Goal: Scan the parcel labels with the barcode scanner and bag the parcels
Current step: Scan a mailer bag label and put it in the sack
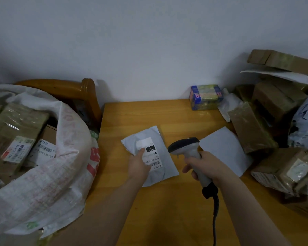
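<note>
now the left hand (139,166) holds the grey parcel (165,168) by its left edge, thumb on the label (153,158). the right hand (205,167) is curled tight round the scanner (183,146), just right of the parcel. a white sack (60,166) of boxes sits left, brown boxes (252,128) right. the parcel is in the middle of the table (149,219), crinkled, its label showing "010".

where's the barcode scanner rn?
Head view, right of centre: the barcode scanner is gripped in the right hand above the table, its head just right of the grey parcel the left hand holds.
</note>
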